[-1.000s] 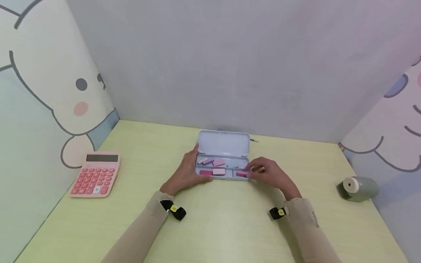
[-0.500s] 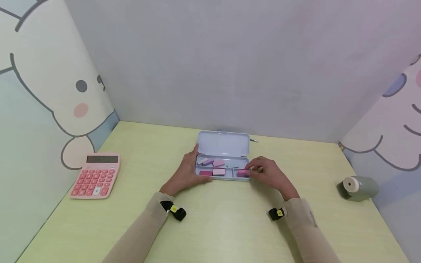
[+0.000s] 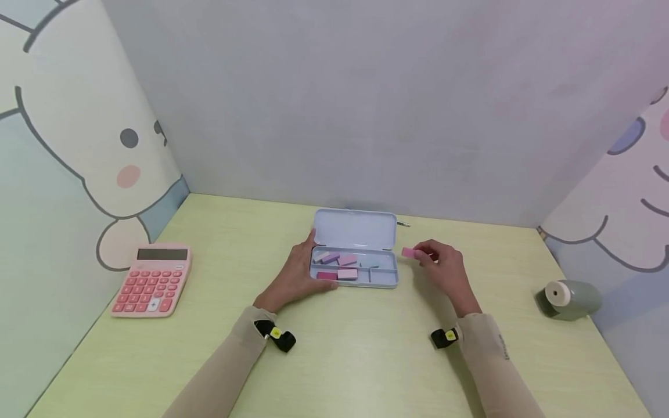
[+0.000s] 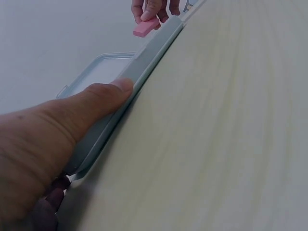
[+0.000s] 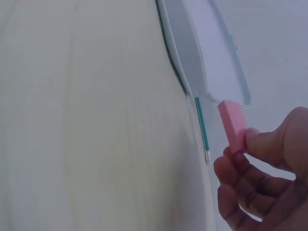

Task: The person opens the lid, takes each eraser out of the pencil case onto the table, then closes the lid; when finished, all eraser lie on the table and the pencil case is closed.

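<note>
A pale blue pencil case (image 3: 383,279) lies with its lid up near the middle of the table. My left hand (image 3: 298,270) grips its left end, the thumb along the front wall and the fingers round the far side. Several pink and purple erasers (image 3: 347,274) sit in its left compartments. To the right of the case, my right hand (image 3: 443,266) pinches a pink eraser (image 3: 408,252) between thumb and fingers, above the table. The right wrist view shows this eraser (image 5: 232,126) held at one end. The case's small front right compartment holds nothing.
A pencil (image 5: 202,124) lies behind the case, its end poking out past the lid. At the left stands a pink calculator (image 3: 151,280). A grey-green pencil sharpener or similar device (image 3: 569,299) is at the right. A wall rises behind the table.
My right hand has taken the pink eraser out of the front right compartment and moved it up and right, clear of the case. My left hand has stayed on the case.
</note>
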`<action>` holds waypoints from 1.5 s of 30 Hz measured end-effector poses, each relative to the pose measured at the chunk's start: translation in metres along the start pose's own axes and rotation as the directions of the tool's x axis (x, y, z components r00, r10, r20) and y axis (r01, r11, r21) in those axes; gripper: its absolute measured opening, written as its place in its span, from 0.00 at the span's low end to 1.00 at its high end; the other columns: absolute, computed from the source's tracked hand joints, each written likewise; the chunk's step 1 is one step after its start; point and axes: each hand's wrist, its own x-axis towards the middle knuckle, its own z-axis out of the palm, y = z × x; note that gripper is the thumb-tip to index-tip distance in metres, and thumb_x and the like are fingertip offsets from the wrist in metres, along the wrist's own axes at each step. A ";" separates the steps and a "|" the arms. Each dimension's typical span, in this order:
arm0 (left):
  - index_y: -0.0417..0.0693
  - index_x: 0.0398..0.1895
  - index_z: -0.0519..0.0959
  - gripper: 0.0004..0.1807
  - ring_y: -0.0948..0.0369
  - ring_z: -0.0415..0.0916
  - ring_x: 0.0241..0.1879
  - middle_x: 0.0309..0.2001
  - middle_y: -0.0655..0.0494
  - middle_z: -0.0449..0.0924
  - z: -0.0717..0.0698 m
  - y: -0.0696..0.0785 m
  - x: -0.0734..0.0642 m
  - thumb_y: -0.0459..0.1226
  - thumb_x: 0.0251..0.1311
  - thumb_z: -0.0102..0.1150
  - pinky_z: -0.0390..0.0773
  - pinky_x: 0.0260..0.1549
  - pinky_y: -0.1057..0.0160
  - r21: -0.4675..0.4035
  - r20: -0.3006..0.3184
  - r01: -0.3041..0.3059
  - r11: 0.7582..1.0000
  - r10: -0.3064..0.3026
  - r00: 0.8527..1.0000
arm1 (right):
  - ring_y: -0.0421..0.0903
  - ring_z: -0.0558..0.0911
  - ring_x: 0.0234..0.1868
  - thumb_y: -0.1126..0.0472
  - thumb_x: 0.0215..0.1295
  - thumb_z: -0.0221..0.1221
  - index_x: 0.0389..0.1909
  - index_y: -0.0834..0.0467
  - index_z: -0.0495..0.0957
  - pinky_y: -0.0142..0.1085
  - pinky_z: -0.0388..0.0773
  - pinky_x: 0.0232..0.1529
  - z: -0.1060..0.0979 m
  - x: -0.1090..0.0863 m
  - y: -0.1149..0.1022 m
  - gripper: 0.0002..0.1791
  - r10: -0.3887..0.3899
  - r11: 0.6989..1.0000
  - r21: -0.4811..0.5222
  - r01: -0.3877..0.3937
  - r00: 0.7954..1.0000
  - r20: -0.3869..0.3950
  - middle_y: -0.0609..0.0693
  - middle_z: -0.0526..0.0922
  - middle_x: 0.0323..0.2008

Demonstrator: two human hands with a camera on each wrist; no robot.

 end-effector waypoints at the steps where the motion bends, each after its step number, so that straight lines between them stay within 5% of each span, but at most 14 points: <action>1: 0.54 0.90 0.33 0.78 0.43 0.53 0.83 0.85 0.43 0.57 0.000 -0.001 0.000 0.60 0.49 0.81 0.64 0.80 0.37 0.006 -0.002 -0.003 1.000 0.003 1.000 | 0.52 0.84 0.41 0.55 0.80 0.62 0.54 0.60 0.87 0.32 0.76 0.39 0.000 0.000 0.001 0.15 0.012 1.000 -0.009 -0.011 1.000 0.005 0.61 0.90 0.47; 15: 0.51 0.90 0.36 0.77 0.42 0.54 0.83 0.85 0.41 0.56 0.003 -0.007 -0.005 0.60 0.49 0.81 0.65 0.79 0.37 -0.007 -0.030 -0.018 1.000 0.017 0.999 | 0.51 0.82 0.39 0.50 0.77 0.65 0.57 0.60 0.88 0.32 0.75 0.34 0.016 0.007 0.010 0.20 0.158 0.987 0.036 -0.158 0.987 -0.005 0.61 0.91 0.46; 22: 0.53 0.90 0.35 0.77 0.43 0.54 0.83 0.85 0.42 0.56 0.002 -0.006 -0.005 0.61 0.49 0.81 0.65 0.79 0.38 0.006 -0.027 -0.023 1.000 0.023 0.999 | 0.53 0.84 0.41 0.51 0.72 0.70 0.54 0.62 0.89 0.36 0.76 0.38 0.015 0.009 0.005 0.20 0.074 0.997 -0.029 -0.073 0.996 0.054 0.62 0.91 0.50; 29: 0.53 0.90 0.35 0.77 0.43 0.52 0.84 0.86 0.43 0.54 0.002 -0.007 -0.004 0.61 0.49 0.81 0.63 0.80 0.37 -0.012 -0.027 -0.023 1.000 0.023 0.999 | 0.56 0.86 0.48 0.49 0.73 0.70 0.53 0.61 0.90 0.37 0.78 0.44 0.017 0.009 0.009 0.20 0.049 0.997 -0.057 -0.046 0.998 0.048 0.62 0.91 0.51; 38: 0.54 0.90 0.35 0.77 0.43 0.53 0.84 0.85 0.43 0.56 0.001 -0.006 0.000 0.61 0.49 0.81 0.64 0.80 0.38 -0.007 -0.029 -0.032 0.999 0.032 0.999 | 0.55 0.84 0.42 0.54 0.72 0.70 0.55 0.57 0.90 0.36 0.76 0.40 0.017 0.007 -0.004 0.16 -0.001 1.000 -0.013 0.000 1.000 -0.013 0.64 0.84 0.58; 45: 0.55 0.90 0.34 0.78 0.43 0.54 0.83 0.85 0.43 0.57 0.003 -0.004 0.001 0.61 0.49 0.82 0.64 0.80 0.37 -0.017 -0.025 -0.025 1.000 0.025 0.999 | 0.48 0.76 0.38 0.61 0.70 0.71 0.48 0.57 0.92 0.31 0.70 0.35 0.027 0.003 -0.024 0.09 -0.101 0.994 0.037 0.100 0.994 0.041 0.59 0.85 0.47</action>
